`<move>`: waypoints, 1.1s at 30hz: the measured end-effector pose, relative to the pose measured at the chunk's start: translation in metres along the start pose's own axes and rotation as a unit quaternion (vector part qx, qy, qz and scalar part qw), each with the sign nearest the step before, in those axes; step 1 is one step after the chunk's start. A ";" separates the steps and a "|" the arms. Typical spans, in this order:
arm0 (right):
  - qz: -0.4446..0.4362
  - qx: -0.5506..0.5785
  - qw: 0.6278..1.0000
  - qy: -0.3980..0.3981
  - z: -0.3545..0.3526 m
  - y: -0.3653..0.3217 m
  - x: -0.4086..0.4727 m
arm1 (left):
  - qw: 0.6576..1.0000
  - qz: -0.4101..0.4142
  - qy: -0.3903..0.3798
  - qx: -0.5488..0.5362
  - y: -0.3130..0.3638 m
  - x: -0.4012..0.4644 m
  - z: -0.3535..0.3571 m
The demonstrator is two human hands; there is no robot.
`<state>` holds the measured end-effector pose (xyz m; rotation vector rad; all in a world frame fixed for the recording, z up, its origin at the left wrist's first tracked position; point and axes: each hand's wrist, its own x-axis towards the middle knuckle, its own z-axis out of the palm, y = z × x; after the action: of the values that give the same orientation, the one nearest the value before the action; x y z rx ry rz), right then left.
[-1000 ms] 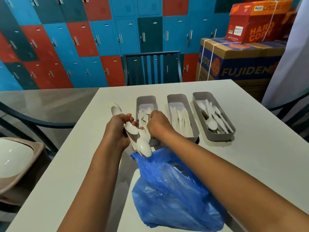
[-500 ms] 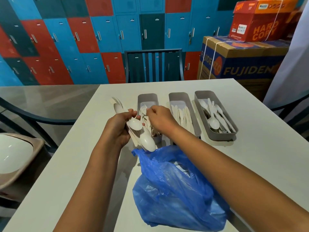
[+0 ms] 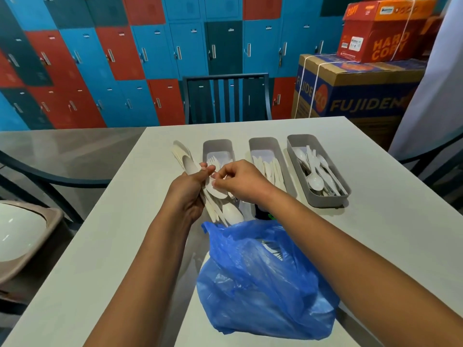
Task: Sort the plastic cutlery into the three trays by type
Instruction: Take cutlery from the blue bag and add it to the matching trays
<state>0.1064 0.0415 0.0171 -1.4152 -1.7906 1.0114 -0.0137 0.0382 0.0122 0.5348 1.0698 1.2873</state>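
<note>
My left hand (image 3: 189, 190) grips a bundle of white plastic cutlery (image 3: 220, 206), spoons and other pieces fanned above and below the fist. My right hand (image 3: 241, 180) pinches one piece at the top of that bundle, just in front of the left grey tray (image 3: 217, 146), which holds forks. The middle tray (image 3: 263, 144) holds knives. The right tray (image 3: 325, 199) holds spoons. All three stand side by side on the white table (image 3: 375, 234).
A blue plastic bag (image 3: 263, 279) lies on the table near me, under my right forearm. A dark chair (image 3: 226, 98) stands behind the table, cardboard boxes (image 3: 358, 88) at the back right, a bin (image 3: 22, 236) at the left.
Both hands have lifted slightly and come closer together. My right hand has moved from the fork tray onto the top of the bundle held in my left hand.
</note>
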 end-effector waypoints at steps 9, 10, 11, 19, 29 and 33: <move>-0.032 -0.088 0.996 0.009 -0.008 0.002 -0.003 | 1.000 0.008 0.009 -0.013 -0.003 -0.008 0.006; -0.033 -0.087 0.995 0.021 -0.011 0.003 -0.002 | 1.000 0.004 0.007 -0.016 -0.003 -0.008 0.006; -0.033 -0.086 0.995 0.030 -0.015 0.004 -0.002 | 1.000 -0.002 0.003 -0.020 -0.004 -0.010 0.007; -0.006 -0.088 0.992 0.089 -0.044 0.019 -0.005 | 1.000 -0.011 0.006 -0.005 -0.004 -0.014 0.011; 0.173 -0.266 0.917 0.241 -0.120 0.079 -0.002 | 0.999 -0.032 -0.011 0.012 -0.008 -0.022 0.026; 0.251 -0.326 0.875 0.254 -0.143 0.103 0.001 | 0.998 -0.053 -0.020 -0.015 -0.008 -0.023 0.032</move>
<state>0.2774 0.0811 -0.0003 -2.3815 -1.4292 0.1608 0.0196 0.0218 0.0281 0.4735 1.0292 1.1943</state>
